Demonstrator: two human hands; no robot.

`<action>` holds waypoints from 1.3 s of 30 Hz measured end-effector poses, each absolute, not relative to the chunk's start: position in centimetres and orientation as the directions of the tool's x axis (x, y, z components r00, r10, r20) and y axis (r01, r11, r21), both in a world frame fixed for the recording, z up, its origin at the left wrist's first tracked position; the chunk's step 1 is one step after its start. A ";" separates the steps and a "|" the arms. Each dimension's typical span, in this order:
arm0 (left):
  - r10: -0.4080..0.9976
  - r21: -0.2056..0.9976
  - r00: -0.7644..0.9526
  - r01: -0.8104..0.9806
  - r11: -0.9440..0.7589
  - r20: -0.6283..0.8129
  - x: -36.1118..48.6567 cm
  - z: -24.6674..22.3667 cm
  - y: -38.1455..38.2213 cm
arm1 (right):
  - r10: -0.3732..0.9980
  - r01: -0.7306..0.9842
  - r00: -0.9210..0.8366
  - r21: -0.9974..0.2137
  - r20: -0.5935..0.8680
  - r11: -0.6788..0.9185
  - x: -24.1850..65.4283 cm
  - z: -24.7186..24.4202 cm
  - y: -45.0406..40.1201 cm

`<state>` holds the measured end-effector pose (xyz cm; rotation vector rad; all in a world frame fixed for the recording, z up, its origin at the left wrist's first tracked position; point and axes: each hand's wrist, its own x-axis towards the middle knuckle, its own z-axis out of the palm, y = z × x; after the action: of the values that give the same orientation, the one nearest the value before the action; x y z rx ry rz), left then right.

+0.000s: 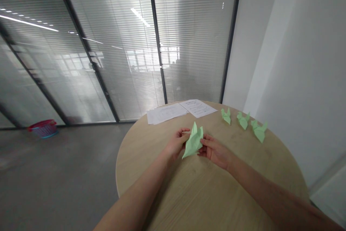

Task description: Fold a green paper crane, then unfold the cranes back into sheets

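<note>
A light green folded paper (194, 142) is held between my two hands above the round wooden table (216, 195). My left hand (177, 143) grips its left side, thumb in front. On the right side, my right hand (213, 150) pinches the paper between thumb and fingers. The paper has two points standing up and one pointing down to the left. Three similar green folded papers rest near the right back edge of the table: one (226, 116), another (243, 120) and a larger-looking one (259, 131).
White sheets (166, 113) and a printed sheet (198, 108) lie at the table's back edge. A red and blue basket (43, 129) stands on the floor at the left. Glass panels with blinds are behind the table, and a white wall is at the right.
</note>
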<state>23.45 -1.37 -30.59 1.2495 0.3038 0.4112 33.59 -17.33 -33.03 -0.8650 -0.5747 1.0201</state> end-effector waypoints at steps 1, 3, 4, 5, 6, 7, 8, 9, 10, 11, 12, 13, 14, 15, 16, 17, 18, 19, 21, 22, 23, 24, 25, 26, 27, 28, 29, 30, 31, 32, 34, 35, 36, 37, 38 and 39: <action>0.475 0.951 0.880 -0.163 0.261 0.020 23.4 -30.6 -1.3 | 0.900 -0.490 0.436 -0.834 0.017 0.254 33.7 -33.1 -17.3; 0.499 0.943 0.865 -0.211 0.259 0.056 23.4 -30.5 -1.2 | 0.890 -0.494 0.457 -0.830 0.006 0.259 33.9 -33.1 -17.3; 0.508 0.940 0.859 -0.225 0.256 0.067 23.3 -30.3 -1.1 | 0.886 -0.497 0.465 -0.828 -0.001 0.260 34.0 -33.1 -17.3; 0.511 0.938 0.857 -0.232 0.258 0.072 23.2 -30.2 -1.1 | 0.883 -0.502 0.469 -0.825 -0.007 0.260 34.0 -33.1 -17.3; 0.507 0.934 0.859 -0.235 0.268 0.071 23.2 -30.0 -1.1 | 0.882 -0.508 0.471 -0.821 -0.011 0.261 34.1 -33.1 -17.3; 0.496 0.929 0.866 -0.234 0.288 0.064 23.1 -29.9 -1.1 | 0.881 -0.515 0.472 -0.816 -0.014 0.263 34.1 -33.1 -17.3; 0.473 0.922 0.879 -0.225 0.314 0.053 23.0 -29.8 -1.1 | 0.880 -0.521 0.474 -0.811 -0.015 0.267 34.2 -33.1 -17.3; 0.439 0.915 0.897 -0.208 0.345 0.039 23.0 -29.8 -1.1 | 0.878 -0.522 0.478 -0.808 -0.012 0.273 34.2 -33.1 -17.3; 0.396 0.909 0.918 -0.184 0.375 0.023 22.9 -29.8 -1.1 | 0.875 -0.518 0.485 -0.808 -0.006 0.282 34.2 -33.2 -17.3; 0.349 0.903 0.937 -0.154 0.400 0.006 22.9 -29.8 -1.2 | 0.869 -0.506 0.494 -0.812 0.003 0.290 34.3 -33.2 -17.3; 0.304 0.899 0.953 -0.126 0.419 -0.008 22.9 -29.8 -1.2 | 0.863 -0.488 0.505 -0.821 0.012 0.297 34.3 -33.3 -17.2; 0.261 0.896 0.965 -0.098 0.434 -0.021 22.8 -29.8 -1.2 | 0.857 -0.469 0.514 -0.830 0.020 0.301 34.4 -33.4 -17.2; 0.225 0.892 0.974 -0.073 0.447 -0.033 22.8 -29.8 -1.2 | 0.853 -0.453 0.521 -0.839 0.026 0.302 34.4 -33.5 -17.1; 0.194 0.888 0.980 -0.050 0.457 -0.045 22.7 -29.8 -1.2 | 0.851 -0.441 0.524 -0.845 0.031 0.302 34.5 -33.6 -17.0; 0.167 0.885 0.984 -0.027 0.464 -0.057 22.7 -29.7 -1.2 | 0.850 -0.432 0.526 -0.850 0.035 0.302 34.6 -33.8 -17.0; 0.147 0.885 0.987 -0.011 0.466 -0.065 22.7 -29.7 -1.2 | 0.851 -0.428 0.524 -0.852 0.036 0.300 34.6 -33.9 -16.9; 0.139 0.887 0.988 -0.004 0.462 -0.068 22.6 -29.6 -1.2 | 0.853 -0.426 0.521 -0.855 0.035 0.295 34.7 -33.9 -16.9; 0.149 0.890 0.986 -0.006 0.455 -0.069 22.6 -29.6 -1.1 | 0.854 -0.424 0.520 -0.859 0.030 0.288 34.7 -34.0 -16.9; 0.198 0.899 0.978 -0.022 0.438 -0.072 22.6 -29.6 -1.1 | 0.852 -0.419 0.523 -0.866 0.017 0.274 34.7 -33.9 -17.0; 0.223 0.901 0.972 -0.025 0.434 -0.080 22.6 -29.6 -1.0 | 0.850 -0.422 0.526 -0.865 0.010 0.271 34.8 -33.9 -17.0; 0.240 0.900 0.966 -0.023 0.436 -0.092 22.6 -29.7 -1.0 | 0.847 -0.429 0.531 -0.861 0.005 0.274 34.8 -33.8 -17.1; 0.252 0.897 0.963 -0.021 0.441 -0.101 22.6 -29.7 -0.9 | 0.844 -0.440 0.537 -0.853 0.001 0.281 34.9 -33.8 -17.2; 0.256 0.894 0.961 -0.021 0.448 -0.106 22.6 -29.7 -0.9 | 0.840 -0.453 0.543 -0.844 -0.004 0.289 35.0 -33.7 -17.3; 0.257 0.890 0.961 -0.025 0.454 -0.104 22.6 -29.7 -0.8 | 0.836 -0.465 0.548 -0.834 -0.010 0.295 35.1 -33.7 -17.3; 0.256 0.889 0.962 -0.031 0.457 -0.099 22.6 -29.7 -0.8 | 0.834 -0.478 0.552 -0.826 -0.017 0.299 35.2 -33.6 -17.4; 0.255 0.890 0.963 -0.036 0.454 -0.091 22.6 -29.7 -0.9 | 0.835 -0.490 0.550 -0.819 -0.023 0.300 35.3 -33.6 -17.4; 0.252 0.894 0.964 -0.038 0.446 -0.085 22.6 -29.7 -1.0 | 0.838 -0.500 0.544 -0.813 -0.026 0.300 35.3 -33.5 -17.4; 0.247 0.900 0.966 -0.036 0.434 -0.081 22.6 -29.7 -1.1 | 0.844 -0.509 0.535 -0.807 -0.025 0.299 35.3 -33.5 -17.5; 0.241 0.906 0.967 -0.033 0.421 -0.076 22.7 -29.7 -1.2 | 0.852 -0.516 0.523 -0.803 -0.021 0.297 35.2 -33.4 -17.5; 0.232 0.913 0.970 -0.029 0.408 -0.073 22.7 -29.8 -1.4 | 0.860 -0.518 0.510 -0.803 -0.014 0.294 35.1 -33.4 -17.5; 0.188 0.924 0.980 -0.008 0.382 -0.069 22.8 -29.9 -1.8 | 0.867 -0.513 0.498 -0.807 -0.002 0.292 34.8 -33.3 -17.4; 0.162 0.929 0.984 0.003 0.370 -0.068 22.8 -30.0 -1.9 | 0.866 -0.510 0.500 -0.809 -0.001 0.293 34.6 -33.2 -17.3; 0.143 0.933 0.987 0.015 0.358 -0.071 22.8 -30.0 -2.0 | 0.863 -0.510 0.505 -0.808 -0.005 0.294 34.4 -33.2 -17.3; 0.138 0.937 0.987 0.024 0.349 -0.076 22.8 -30.0 -2.0 | 0.859 -0.515 0.512 -0.805 -0.013 0.295 34.2 -33.2 -17.2; 0.147 0.940 0.986 0.027 0.341 -0.082 22.7 -30.0 -2.0 | 0.855 -0.524 0.518 -0.799 -0.023 0.296 34.1 -33.1 -17.1; 0.171 0.942 0.982 0.024 0.335 -0.086 22.7 -30.0 -2.0 | 0.853 -0.535 0.520 -0.791 -0.032 0.297 34.0 -33.0 -17.1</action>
<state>22.72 -1.99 -30.05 1.2272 0.1808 0.0965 34.00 -17.12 -33.03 -0.8456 -0.4393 0.9633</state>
